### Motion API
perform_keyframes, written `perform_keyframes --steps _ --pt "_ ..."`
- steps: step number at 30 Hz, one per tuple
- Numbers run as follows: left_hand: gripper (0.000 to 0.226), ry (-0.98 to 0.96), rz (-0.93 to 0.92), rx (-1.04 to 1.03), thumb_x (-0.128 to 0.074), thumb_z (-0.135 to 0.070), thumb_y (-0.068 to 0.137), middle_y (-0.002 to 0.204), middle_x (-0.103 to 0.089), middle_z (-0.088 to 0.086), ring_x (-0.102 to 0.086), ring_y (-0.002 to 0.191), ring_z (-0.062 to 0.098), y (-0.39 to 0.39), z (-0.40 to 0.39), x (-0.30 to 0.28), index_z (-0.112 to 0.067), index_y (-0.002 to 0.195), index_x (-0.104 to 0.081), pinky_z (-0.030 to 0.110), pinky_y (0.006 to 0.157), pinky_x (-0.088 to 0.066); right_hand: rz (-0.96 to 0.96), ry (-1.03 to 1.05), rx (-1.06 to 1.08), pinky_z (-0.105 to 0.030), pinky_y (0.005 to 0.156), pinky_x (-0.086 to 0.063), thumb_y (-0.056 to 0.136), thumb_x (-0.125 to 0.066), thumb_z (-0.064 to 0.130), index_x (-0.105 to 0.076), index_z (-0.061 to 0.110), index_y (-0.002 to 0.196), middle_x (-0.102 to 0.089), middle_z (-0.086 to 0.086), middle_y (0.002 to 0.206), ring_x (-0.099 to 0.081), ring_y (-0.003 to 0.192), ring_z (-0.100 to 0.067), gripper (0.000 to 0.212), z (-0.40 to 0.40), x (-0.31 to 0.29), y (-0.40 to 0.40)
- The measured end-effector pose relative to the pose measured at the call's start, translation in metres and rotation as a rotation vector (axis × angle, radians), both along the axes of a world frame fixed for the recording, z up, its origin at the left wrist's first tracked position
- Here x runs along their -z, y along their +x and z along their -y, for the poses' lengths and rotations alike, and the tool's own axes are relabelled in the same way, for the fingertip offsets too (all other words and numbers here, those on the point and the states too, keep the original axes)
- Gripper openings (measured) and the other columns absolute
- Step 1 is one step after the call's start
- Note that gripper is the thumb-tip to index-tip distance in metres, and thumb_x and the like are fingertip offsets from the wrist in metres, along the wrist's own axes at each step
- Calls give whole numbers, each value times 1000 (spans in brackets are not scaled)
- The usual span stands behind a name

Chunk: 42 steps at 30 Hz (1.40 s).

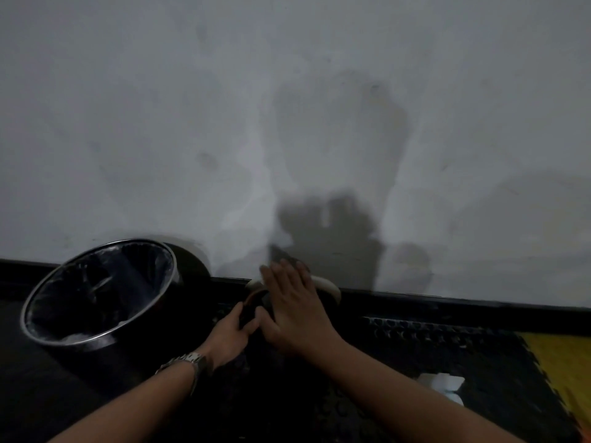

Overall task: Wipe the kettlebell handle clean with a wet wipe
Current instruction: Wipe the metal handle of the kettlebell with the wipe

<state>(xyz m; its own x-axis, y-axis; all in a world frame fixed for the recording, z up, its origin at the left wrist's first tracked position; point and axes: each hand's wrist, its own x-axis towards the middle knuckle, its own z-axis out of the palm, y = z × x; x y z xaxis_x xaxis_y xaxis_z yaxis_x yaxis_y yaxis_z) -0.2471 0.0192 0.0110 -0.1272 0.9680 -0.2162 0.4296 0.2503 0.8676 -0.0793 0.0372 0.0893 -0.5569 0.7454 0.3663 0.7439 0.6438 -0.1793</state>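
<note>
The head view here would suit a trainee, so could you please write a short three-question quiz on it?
1. True or false: the right hand lies flat with straight fingers.
2. Which wrist wears the watch?
3. The lined bin stands: A) left of the hands, B) right of them, C) behind the person.

Key: 1 true; 2 the left hand's; 3 A.

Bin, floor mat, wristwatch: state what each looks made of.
Bin: shiny metal rim with a bright glint, dark glossy wall; crinkled clear plastic liner inside.
Floor mat: likely matte black rubber or foam, with raised studs and jigsaw edges.
Wristwatch on the left wrist: silvery metal link band, probably steel.
</note>
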Motion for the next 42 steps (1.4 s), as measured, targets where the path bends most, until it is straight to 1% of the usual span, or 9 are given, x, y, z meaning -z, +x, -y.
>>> perform_keyframes --steps 2,6,8,14,21,25,30,39,42 --pt "37 -1 -1 17 -60 -19 93 114 -66 -4 -62 107 12 1 1 0 -26 128 -50 26 93 -48 17 12 -33 -43 118 -9 83 -40 46 -30 12 144 -38 -9 146 -30 137 -27 71 0 1 -1" --pt "36 21 22 -31 -65 -29 90 114 -68 -9 -63 109 11 -5 1 14 -32 124 -53 40 105 -45 -15 -6 23 -36 119 -6 84 -42 43 -33 21 142 -43 2 142 -35 133 -18 62 -7 -2 30" --pt "32 18 7 -41 -61 -29 92 111 -67 -11 -62 109 11 0 1 15 -32 123 -51 36 105 -44 -74 -60 35 -33 117 -7 83 -43 40 -33 28 140 -43 8 139 -37 131 -12 60 -12 1 55" --pt "42 128 19 -88 -45 -32 100 129 -48 -10 -45 124 7 29 11 8 -25 140 -33 20 102 -29 -296 -213 -14 -30 107 -30 84 -42 39 -32 30 138 -42 9 135 -40 125 -11 56 -15 9 78" --pt "57 213 173 -423 -40 -50 98 152 -36 -7 -34 139 9 64 12 40 -28 149 -29 35 120 -22 -77 -80 -43 -32 105 -24 85 -28 50 -48 19 131 -55 0 127 -45 117 -19 58 -21 -13 20" --pt "66 225 194 -405 -38 -61 94 154 -32 -11 -30 141 4 62 15 42 -30 150 -26 32 120 -20 -17 -49 -23 -32 107 -21 89 -36 49 -46 19 132 -56 0 126 -47 117 -19 53 -19 -15 15" --pt "53 219 206 -402 -36 -40 101 147 -30 -16 -23 136 -4 67 18 32 -22 151 -27 15 110 -14 -60 -74 65 -34 113 -21 90 -34 52 -33 28 137 -44 7 134 -40 125 -16 53 -8 -2 57" --pt "77 138 337 -346 -34 -80 84 157 -26 -15 -26 143 3 54 15 50 -42 150 -21 40 122 -18 -3 -16 35 -39 118 -5 89 -35 56 -37 10 140 -44 -13 141 -33 136 -29 69 1 -2 -3" --pt "68 145 291 -355 -34 -67 92 154 -27 -16 -26 142 4 58 16 45 -34 151 -24 34 121 -18 35 8 4 -40 119 -8 90 -34 55 -33 15 143 -41 -7 145 -31 138 -24 67 -1 -2 9"
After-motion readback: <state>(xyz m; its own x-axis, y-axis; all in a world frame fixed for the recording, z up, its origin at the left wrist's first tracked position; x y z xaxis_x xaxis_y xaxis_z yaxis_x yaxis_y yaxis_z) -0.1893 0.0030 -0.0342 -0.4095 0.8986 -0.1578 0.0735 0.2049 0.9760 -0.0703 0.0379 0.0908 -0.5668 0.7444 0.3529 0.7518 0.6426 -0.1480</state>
